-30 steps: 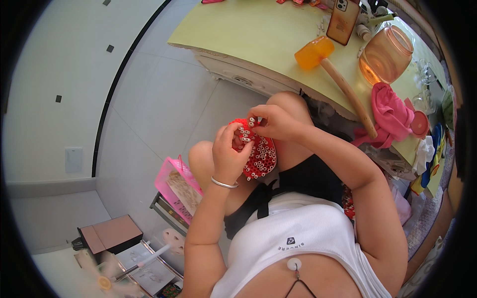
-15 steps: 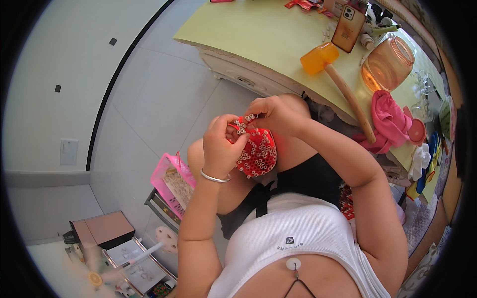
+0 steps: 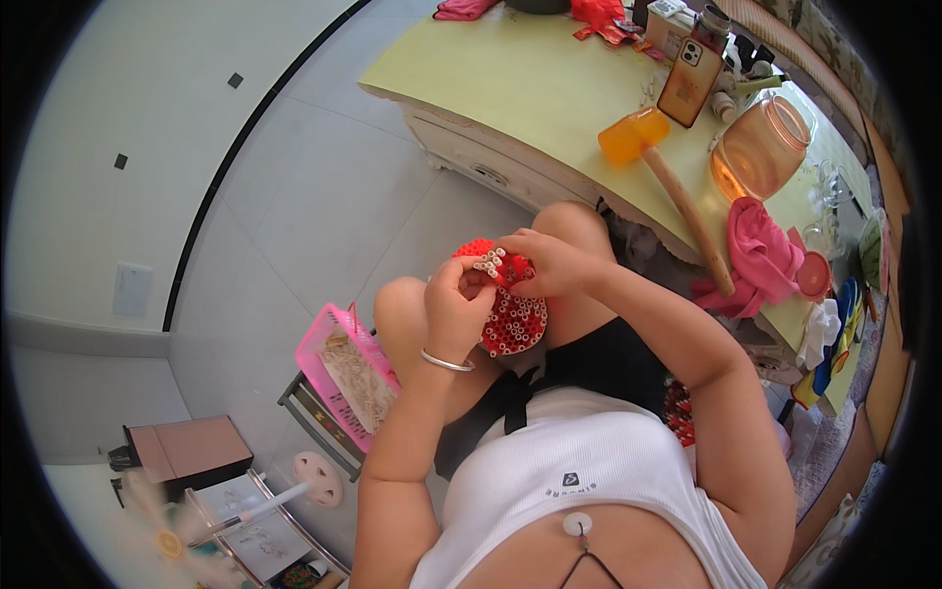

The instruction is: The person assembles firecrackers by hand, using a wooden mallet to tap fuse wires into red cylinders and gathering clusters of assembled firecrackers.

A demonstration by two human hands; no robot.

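Note:
Between my thighs sits a rounded red piece (image 3: 515, 322), its face packed with small pale-ringed tube ends. My left hand (image 3: 456, 306), a silver bangle on its wrist, has its fingers curled at the left side of this piece. A small cluster of white-ended tubes (image 3: 490, 261) stands between its fingertips and those of my right hand (image 3: 551, 263). My right hand reaches in from the right, thumb and fingers bent around the cluster. Plain red dots show on the piece's far edge, beyond the fingers. Parts of the cluster are hidden by both hands.
At my left a pink basket (image 3: 339, 358) holds pale thin sticks. On the yellow-green table (image 3: 510, 69) lie an orange-headed mallet (image 3: 636, 135), a phone (image 3: 690, 83), an orange jar (image 3: 760, 147) and a pink cloth (image 3: 760, 250). A blurred fan (image 3: 172, 540) stands lower left.
My right hand has come lower over the red piece, and its red far edge now shows beyond the fingers. The white-ended tubes sit closer together between both hands. The whole view has shifted slightly.

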